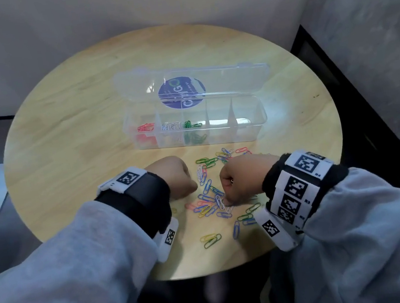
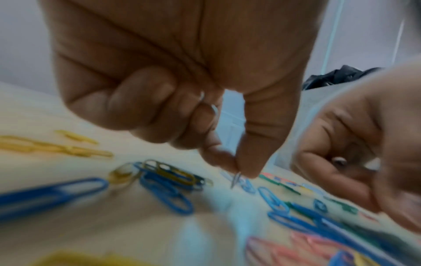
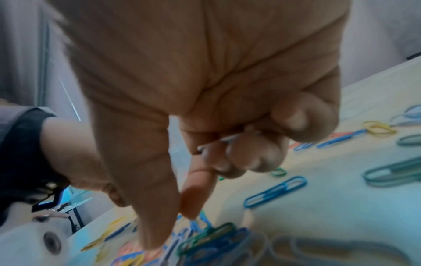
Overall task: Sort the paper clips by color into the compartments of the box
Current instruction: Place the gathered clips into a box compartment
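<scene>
A clear box point(image 1: 261, 119) stands open on the round table, with red clips point(image 1: 145, 128), white clips point(image 1: 170, 127) and green clips point(image 1: 192, 125) in its three left compartments. Loose mixed-colour clips point(image 1: 207, 197) lie in front of it. My left hand point(image 2: 237, 171) pinches a white clip point(image 2: 235, 178) between thumb and forefinger, just above the pile; more white wire shows inside its curled fingers. My right hand point(image 3: 173, 225) keeps a white clip point(image 3: 224, 140) tucked under its curled fingers, while thumb and forefinger press down on another white clip point(image 1: 223, 203) in the pile.
The box lid point(image 1: 222, 80) with a round blue sticker lies flat behind the box. The two right compartments look empty. Bare wood point(image 1: 63, 145) spreads to the left of the box. A wall corner and a dark strip run along the table's right side.
</scene>
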`<action>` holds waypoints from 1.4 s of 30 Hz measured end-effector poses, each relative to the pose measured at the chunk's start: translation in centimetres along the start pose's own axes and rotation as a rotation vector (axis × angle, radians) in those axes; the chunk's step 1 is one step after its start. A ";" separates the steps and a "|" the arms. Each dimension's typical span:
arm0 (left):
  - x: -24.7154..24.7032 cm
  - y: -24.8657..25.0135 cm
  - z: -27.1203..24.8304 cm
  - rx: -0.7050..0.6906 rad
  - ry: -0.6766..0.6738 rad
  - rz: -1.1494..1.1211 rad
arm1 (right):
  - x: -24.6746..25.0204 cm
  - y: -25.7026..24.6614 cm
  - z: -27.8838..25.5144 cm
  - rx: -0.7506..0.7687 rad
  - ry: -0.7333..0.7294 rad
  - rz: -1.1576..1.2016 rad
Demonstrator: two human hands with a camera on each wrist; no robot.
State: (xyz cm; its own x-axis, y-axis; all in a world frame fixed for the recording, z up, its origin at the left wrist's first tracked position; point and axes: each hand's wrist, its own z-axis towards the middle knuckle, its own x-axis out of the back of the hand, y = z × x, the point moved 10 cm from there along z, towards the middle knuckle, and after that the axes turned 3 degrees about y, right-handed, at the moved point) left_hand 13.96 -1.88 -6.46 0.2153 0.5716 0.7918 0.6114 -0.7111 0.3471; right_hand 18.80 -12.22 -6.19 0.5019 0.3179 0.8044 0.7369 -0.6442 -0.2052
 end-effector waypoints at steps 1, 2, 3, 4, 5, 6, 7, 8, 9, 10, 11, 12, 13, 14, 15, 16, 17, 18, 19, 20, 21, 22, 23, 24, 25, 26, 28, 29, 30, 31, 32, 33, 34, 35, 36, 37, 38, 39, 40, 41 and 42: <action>0.4 -0.2 -0.1 -0.004 -0.005 -0.047 | -0.1 -0.1 -0.2 0.001 0.002 -0.006; 0.8 -0.3 -0.1 -0.008 -0.007 -0.084 | -0.1 -0.2 -0.4 0.009 0.005 -0.018; 1.2 -0.7 -0.1 -0.007 -0.009 -0.115 | -0.2 -0.3 -0.7 0.019 0.010 -0.033; 1.5 -0.9 -0.2 -0.003 -0.015 -0.142 | -0.1 -0.4 -0.9 0.028 0.020 -0.047; 1.6 -1.2 -0.3 0.005 -0.029 -0.185 | -0.1 -0.2 -1.0 0.030 0.029 -0.053; 1.6 -1.3 -0.4 0.016 -0.051 -0.260 | -0.1 0.1 -1.2 0.027 0.038 -0.046; 1.5 -1.4 -0.5 0.034 -0.075 -0.363 | -0.2 0.4 -1.2 0.019 0.042 -0.029; 1.5 -1.5 -0.5 0.052 -0.089 -0.473 | -0.2 0.7 -1.2 0.014 0.045 -0.012; 1.5 -1.5 -0.6 0.070 -0.093 -0.572 | -0.3 1.0 -1.2 0.008 0.044 -0.005; 1.5 -1.5 -0.6 0.086 -0.094 -0.665 | -0.3 1.3 -1.2 0.003 0.043 -0.008; 1.5 -1.4 -0.6 0.099 -0.100 -0.762 | -0.4 1.5 -1.2 -0.002 0.043 -0.020; 1.6 -1.3 -0.6 0.107 -0.110 -0.857 | -0.5 1.6 -1.1 -0.003 0.044 -0.032; 1.6 -1.2 -0.6 0.112 -0.119 -0.937 | -0.5 1.6 -1.1 -0.001 0.046 -0.043; 1.7 -1.2 -0.6 0.115 -0.124 -0.998 | -0.5 1.6 -1.0 0.002 0.048 -0.047; 1.9 -1.3 -0.6 0.115 -0.122 -1.046 | -0.6 1.6 -0.9 0.005 0.046 -0.046; 2.0 -1.3 -0.6 0.110 -0.119 -1.076 | -0.7 1.5 -0.9 0.011 0.042 -0.039; 2.2 -1.2 -0.7 0.102 -0.117 -1.098 | -0.8 1.5 -0.8 0.015 0.038 -0.034; 2.3 -1.1 -0.7 0.090 -0.116 -1.115 | -0.8 1.5 -0.8 0.018 0.034 -0.030; 2.4 -1.0 -0.9 0.076 -0.119 -1.132 | -0.8 1.4 -0.7 0.025 0.033 -0.031; 2.4 -0.8 -1.0 0.062 -0.126 -1.148 | -0.8 1.3 -0.7 0.036 0.034 -0.035; 2.5 -0.6 -1.1 0.048 -0.135 -1.162 | -0.8 1.2 -0.7 0.048 0.033 -0.038; 2.6 -0.5 -1.2 0.038 -0.137 -1.170 | -0.8 1.2 -0.6 0.057 0.030 -0.039; 2.7 -0.4 -1.2 0.033 -0.133 -1.173 | -0.8 1.2 -0.6 0.060 0.032 -0.038; 2.7 -0.4 -1.1 0.034 -0.125 -1.162 | -0.8 1.2 -0.6 0.061 0.037 -0.035; 2.6 -0.4 -0.9 0.042 -0.112 -1.130 | -0.8 1.2 -0.6 0.061 0.045 -0.027; 2.5 -0.6 -0.6 0.047 -0.086 -1.059 | -0.7 1.2 -0.7 0.063 0.056 -0.014; 2.7 -0.6 -0.1 0.007 -0.017 -0.812 | -0.5 0.9 -0.7 0.095 0.073 0.010; 2.7 -0.4 0.0 -0.035 0.007 -0.654 | -0.5 0.6 -0.8 0.124 0.072 0.008; 2.7 -0.2 0.1 -0.080 0.026 -0.490 | -0.5 0.2 -0.9 0.156 0.063 -0.002; 2.6 0.1 0.1 -0.120 0.040 -0.337 | -0.7 -0.1 -1.0 0.183 0.049 -0.014; 2.5 0.2 0.1 -0.146 0.049 -0.216 | -0.8 -0.4 -1.0 0.204 0.036 -0.027; 2.3 0.3 0.0 -0.158 0.054 -0.131 | -0.9 -0.6 -1.0 0.217 0.027 -0.042; 2.2 0.4 0.0 -0.167 0.060 -0.074 | -1.0 -0.8 -0.9 0.227 0.021 -0.058; 2.0 0.6 0.1 -0.173 0.067 -0.030 | -1.2 -0.9 -0.9 0.237 0.017 -0.073; 1.9 0.7 0.1 -0.176 0.068 0.008 | -1.3 -1.0 -0.8 0.247 0.013 -0.086; 1.5 0.8 0.2 -0.175 0.060 0.042 | -1.3 -1.1 -0.7 0.256 0.012 -0.091; 1.2 0.9 0.2 -0.172 0.043 0.071 | -1.4 -1.2 -0.7 0.263 0.014 -0.090; 0.8 1.1 0.2 -0.173 0.026 0.099 | -1.4 -1.3 -0.6 0.270 0.016 -0.087; 0.6 1.4 0.2 -0.179 0.017 0.134 | -1.4 -1.4 -0.6 0.276 0.018 -0.080; 0.5 1.7 0.1 -0.186 0.016 0.171 | -1.5 -1.4 -0.5 0.280 0.018 -0.068; 0.5 2.1 0.1 -0.195 0.021 0.199 | -1.5 -1.4 -0.4 0.282 0.017 -0.053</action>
State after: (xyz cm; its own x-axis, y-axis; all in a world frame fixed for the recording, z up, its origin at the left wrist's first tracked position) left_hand 15.43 -3.03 -5.37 0.2996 0.4054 0.8637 0.4000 -0.8752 0.2720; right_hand 16.81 -12.07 -6.83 0.4530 0.3328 0.8270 0.8601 -0.4073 -0.3072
